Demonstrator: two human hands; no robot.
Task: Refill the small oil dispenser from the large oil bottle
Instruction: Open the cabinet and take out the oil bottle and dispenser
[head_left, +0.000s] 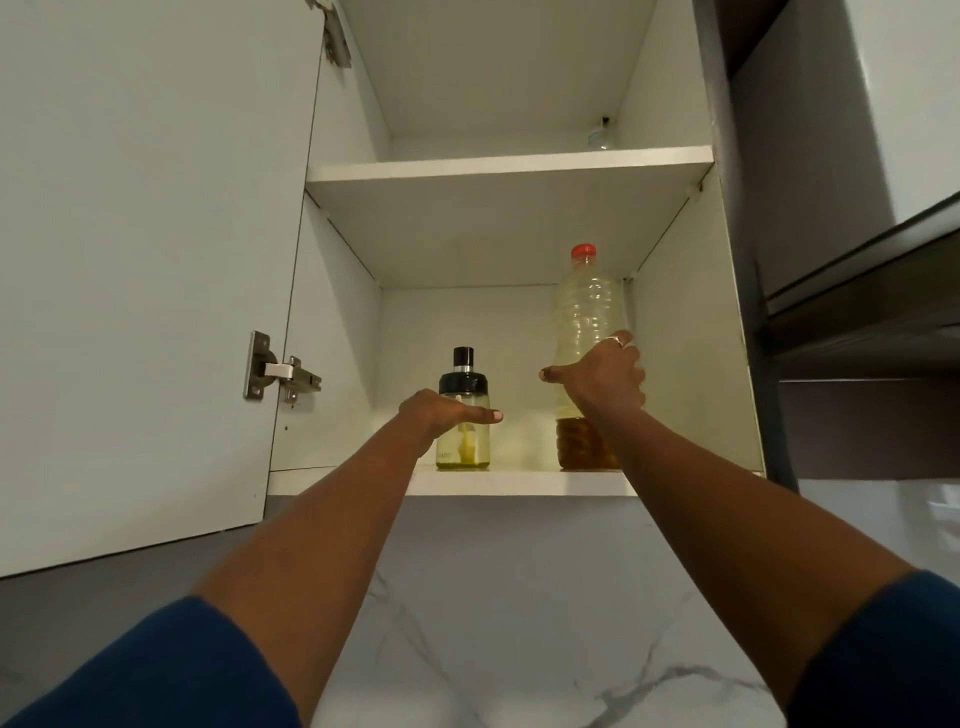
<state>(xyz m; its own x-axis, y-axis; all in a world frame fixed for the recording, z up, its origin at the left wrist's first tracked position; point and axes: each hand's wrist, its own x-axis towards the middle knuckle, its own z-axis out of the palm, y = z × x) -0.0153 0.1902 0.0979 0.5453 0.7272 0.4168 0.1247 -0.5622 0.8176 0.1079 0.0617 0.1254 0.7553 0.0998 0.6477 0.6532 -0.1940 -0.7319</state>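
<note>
— Where did the two containers stand?

— Both upright on the lower shelf (519, 480) of the open cupboard: the small dispenser (463, 410) to the left, the large bottle (588, 332) to the right, clearly apart, long axes vertical.

— And the hands?

— Each was already at its own container. The left hand (441, 413) was curled around the dispenser's glass body just under the black lid, thumb across the front. The right hand (602, 376) was wrapped around the bottle at mid-height, above the dark oil in its bottom.

— So what did the next move turn on?

— Probably bringing both straight out toward the person and down to the marble surface (519, 623) below, keeping them upright; neither looked lifted yet.
</note>
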